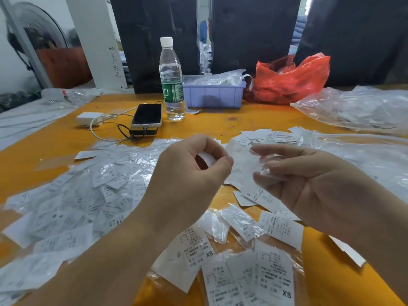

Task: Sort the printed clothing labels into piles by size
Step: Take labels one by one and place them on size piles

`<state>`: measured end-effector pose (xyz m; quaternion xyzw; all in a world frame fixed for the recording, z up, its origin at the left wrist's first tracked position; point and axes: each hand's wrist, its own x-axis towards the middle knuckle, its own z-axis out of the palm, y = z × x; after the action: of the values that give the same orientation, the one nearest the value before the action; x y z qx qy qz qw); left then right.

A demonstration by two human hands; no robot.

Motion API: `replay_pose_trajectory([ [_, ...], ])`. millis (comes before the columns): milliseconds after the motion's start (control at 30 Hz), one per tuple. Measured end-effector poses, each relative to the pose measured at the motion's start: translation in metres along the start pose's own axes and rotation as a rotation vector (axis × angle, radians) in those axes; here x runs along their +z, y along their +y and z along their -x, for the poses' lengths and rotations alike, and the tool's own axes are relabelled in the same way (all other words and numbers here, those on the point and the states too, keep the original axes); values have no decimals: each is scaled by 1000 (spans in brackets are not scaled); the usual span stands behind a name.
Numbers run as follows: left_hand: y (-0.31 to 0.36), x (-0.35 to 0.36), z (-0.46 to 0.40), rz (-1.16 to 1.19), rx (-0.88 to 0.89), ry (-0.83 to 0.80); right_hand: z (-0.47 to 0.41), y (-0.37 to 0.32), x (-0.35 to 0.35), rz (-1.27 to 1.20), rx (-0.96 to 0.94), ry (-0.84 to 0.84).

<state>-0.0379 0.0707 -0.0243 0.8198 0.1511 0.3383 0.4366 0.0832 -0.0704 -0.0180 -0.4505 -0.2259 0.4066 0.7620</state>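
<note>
Many white printed labels lie on the orange table [242, 120], several in clear sleeves. A broad heap of labels [88, 195] covers the left. Labels marked XS [273, 274] lie at the front, and one marked S [262, 196] sits under my right hand. A small pile [267, 135] lies further back. My left hand [187, 173] is raised with fingers curled round a white label [206, 159]. My right hand [309, 180] holds a crumpled clear plastic sleeve [263, 166] between thumb and fingers, close to the left hand.
At the back stand a water bottle [172, 80], a phone [147, 115] on a power bank with a white charger [89, 118], a purple bin [214, 93] and a red plastic bag [291, 78]. Clear plastic bags [357, 107] lie at the right.
</note>
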Motion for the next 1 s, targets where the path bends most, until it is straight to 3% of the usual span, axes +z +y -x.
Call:
replay_pose_trajectory([
  [300,4,0,3,-51,37,15,-2,-7,-1,-58,-42,155],
  [567,5,-1,4,-70,46,10,-2,-3,-7,14,-83,190],
  [700,6,0,5,-73,54,1,1,-9,-8,282,-226,133],
  [867,7,2,8,-98,100,-34,5,2,-5,760,-226,-37],
  [1000,6,3,10,-109,133,-54,5,7,-1,767,-250,-117],
])
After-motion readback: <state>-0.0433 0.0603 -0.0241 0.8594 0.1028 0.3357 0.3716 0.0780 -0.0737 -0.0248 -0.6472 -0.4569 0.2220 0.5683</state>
